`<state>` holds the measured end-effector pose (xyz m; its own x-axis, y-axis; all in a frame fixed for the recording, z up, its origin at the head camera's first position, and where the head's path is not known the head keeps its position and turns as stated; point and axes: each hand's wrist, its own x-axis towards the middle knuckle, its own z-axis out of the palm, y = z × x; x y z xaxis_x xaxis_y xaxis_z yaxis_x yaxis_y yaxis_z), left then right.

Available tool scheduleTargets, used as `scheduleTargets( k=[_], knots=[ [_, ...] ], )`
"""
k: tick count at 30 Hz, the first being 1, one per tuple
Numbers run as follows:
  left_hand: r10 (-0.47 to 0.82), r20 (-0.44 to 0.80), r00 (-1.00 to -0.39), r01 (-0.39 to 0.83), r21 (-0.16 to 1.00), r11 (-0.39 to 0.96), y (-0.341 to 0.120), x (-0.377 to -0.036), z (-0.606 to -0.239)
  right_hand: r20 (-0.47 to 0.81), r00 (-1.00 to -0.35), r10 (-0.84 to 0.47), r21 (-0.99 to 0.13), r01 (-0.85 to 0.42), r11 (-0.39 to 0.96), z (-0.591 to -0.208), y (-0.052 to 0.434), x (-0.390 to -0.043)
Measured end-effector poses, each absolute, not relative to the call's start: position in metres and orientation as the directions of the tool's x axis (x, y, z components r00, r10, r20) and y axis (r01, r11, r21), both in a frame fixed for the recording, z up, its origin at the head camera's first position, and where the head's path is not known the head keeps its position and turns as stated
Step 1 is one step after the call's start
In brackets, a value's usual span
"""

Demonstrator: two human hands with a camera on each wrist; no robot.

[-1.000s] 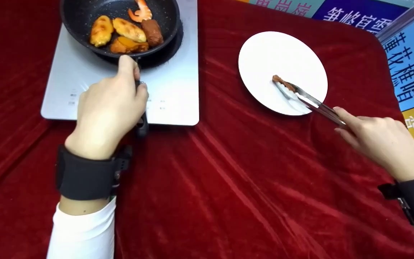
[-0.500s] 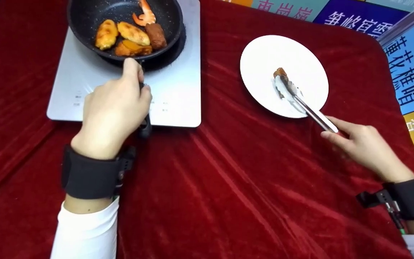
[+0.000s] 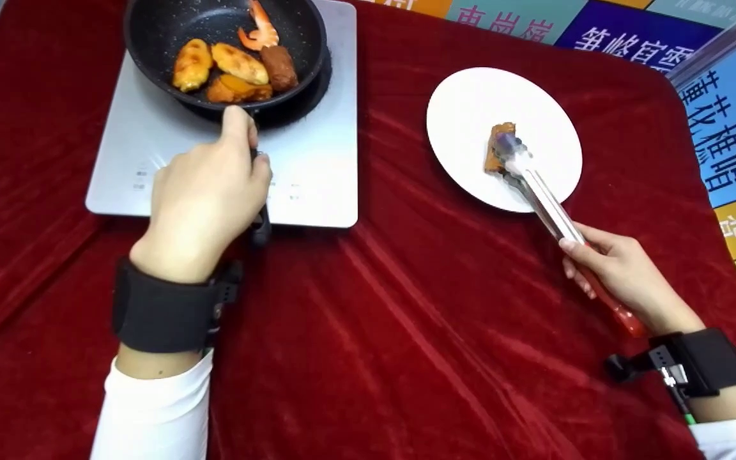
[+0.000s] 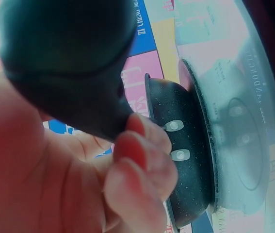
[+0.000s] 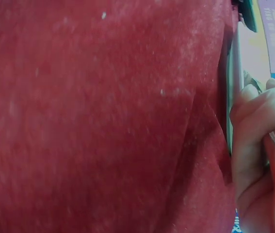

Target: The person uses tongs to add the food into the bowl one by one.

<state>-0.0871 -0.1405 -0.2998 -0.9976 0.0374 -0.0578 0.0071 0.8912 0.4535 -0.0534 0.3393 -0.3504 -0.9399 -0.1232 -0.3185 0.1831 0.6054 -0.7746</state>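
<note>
L hand point(image 3: 205, 198) gripping pan point(image 3: 224, 45) handle, steadying it far left on cooktop point(image 3: 317, 166) | R hand point(image 3: 617, 275) squeezing tongs point(image 3: 544, 201), pinning food piece point(image 3: 498, 145) onto plate point(image 3: 464, 108), far right

The left hand point(image 3: 205, 198) wraps the pan handle point(image 3: 259, 220) so only its tail end shows below the fingers. Past that grip, the pan point(image 3: 224, 45) loses its far rim to the top edge. Ahead of the right hand point(image 3: 617, 275), the tongs point(image 3: 544, 201) blur at the tips, covering part of the browned piece point(image 3: 494, 156). The right wrist view is mostly unfocused red cloth point(image 5: 103, 116).
</note>
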Motion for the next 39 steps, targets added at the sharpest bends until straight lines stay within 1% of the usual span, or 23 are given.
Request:
scheduleTargets(
  k=[3,5,8,11,15,21,25,29,33,39],
  knots=[
    [0.038,-0.064,-0.997,0.005,0.449,0.893,-0.14,-0.087,-0.299,-0.342,-0.928,-0.15,-0.856,0.242,0.456,-0.353,0.338,-0.053],
    [0.041,-0.066,-0.997,0.007,0.449,0.893,-0.139,-0.087,-0.299,-0.355,-0.917,-0.184,-0.902,0.284,0.325,-0.355,0.337,-0.051],
    [0.044,-0.06,-0.997,0.012,0.451,0.892,-0.139,-0.088,-0.299,-0.356,-0.904,-0.236,-0.933,0.329,0.148,-0.357,0.333,-0.049],
    [0.048,-0.052,-0.997,0.019,0.455,0.89,-0.138,-0.088,-0.299,-0.343,-0.897,-0.28,-0.937,0.348,0.034,-0.357,0.327,-0.047],
    [0.046,-0.053,-0.998,0.017,0.462,0.887,-0.141,-0.087,-0.298,-0.326,-0.902,-0.283,-0.938,0.345,-0.018,-0.35,0.314,-0.051],
    [0.016,-0.026,-1.0,0.002,0.461,0.888,-0.152,-0.085,-0.296,-0.305,-0.916,-0.259,-0.947,0.322,-0.024,-0.34,0.292,-0.064],
    [0.014,-0.026,-1.0,0.0,0.458,0.889,-0.154,-0.084,-0.296,-0.3,-0.928,-0.221,-0.951,0.308,0.0,-0.336,0.285,-0.066],
    [0.023,-0.033,-0.999,0.006,0.458,0.889,-0.151,-0.085,-0.297,-0.276,-0.941,-0.194,-0.96,0.282,0.001,-0.338,0.281,-0.066],
    [0.038,-0.041,-0.998,0.015,0.46,0.888,-0.147,-0.086,-0.299,-0.262,-0.943,-0.206,-0.962,0.273,-0.028,-0.342,0.274,-0.068],
    [0.05,-0.042,-0.998,0.025,0.461,0.887,-0.14,-0.087,-0.3,-0.241,-0.949,-0.203,-0.967,0.252,-0.028,-0.344,0.261,-0.069]
  ],
)
